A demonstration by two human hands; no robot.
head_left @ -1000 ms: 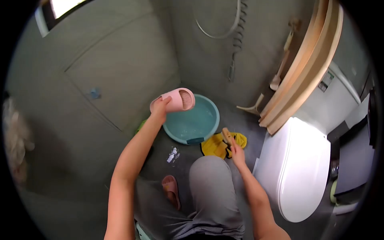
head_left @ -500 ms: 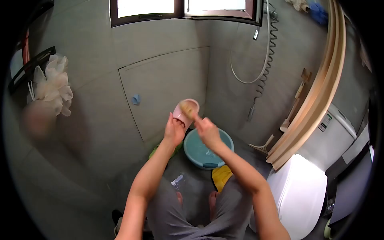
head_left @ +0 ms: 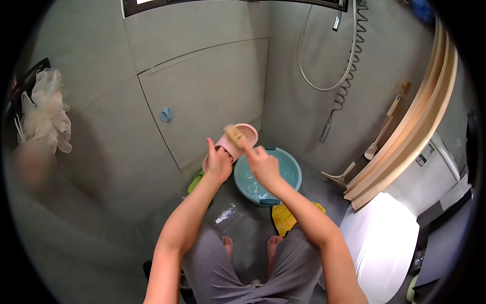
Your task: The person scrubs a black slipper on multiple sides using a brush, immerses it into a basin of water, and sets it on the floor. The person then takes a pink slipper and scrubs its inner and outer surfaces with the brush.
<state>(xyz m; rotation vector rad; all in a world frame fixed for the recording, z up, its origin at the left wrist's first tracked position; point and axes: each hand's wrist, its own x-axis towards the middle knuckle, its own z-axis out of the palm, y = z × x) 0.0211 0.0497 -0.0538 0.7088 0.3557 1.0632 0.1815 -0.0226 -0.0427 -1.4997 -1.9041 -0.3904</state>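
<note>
A pink slipper [head_left: 247, 133] is in my left hand [head_left: 219, 163], whose fingers reach into its strap opening. My right hand [head_left: 262, 163] is closed on a wooden brush [head_left: 234, 135], which lies against the slipper's upper side. Just below and to the right of the slipper stands a teal basin [head_left: 294, 175] with water in it. A yellow cloth [head_left: 284, 219] lies on the floor at the basin's front, partly hidden by my right forearm.
A green slipper [head_left: 194, 183] lies left of the basin. White foam [head_left: 225, 214] marks the floor before my feet. At the right are a white toilet [head_left: 382, 243] and a folded cream panel [head_left: 405, 142]. A shower hose [head_left: 302, 55] hangs on the back wall.
One second ago my hands were apart, with the brush over the yellow cloth. Since then the brush has come onto the slipper. The view has also shifted since half a second ago.
</note>
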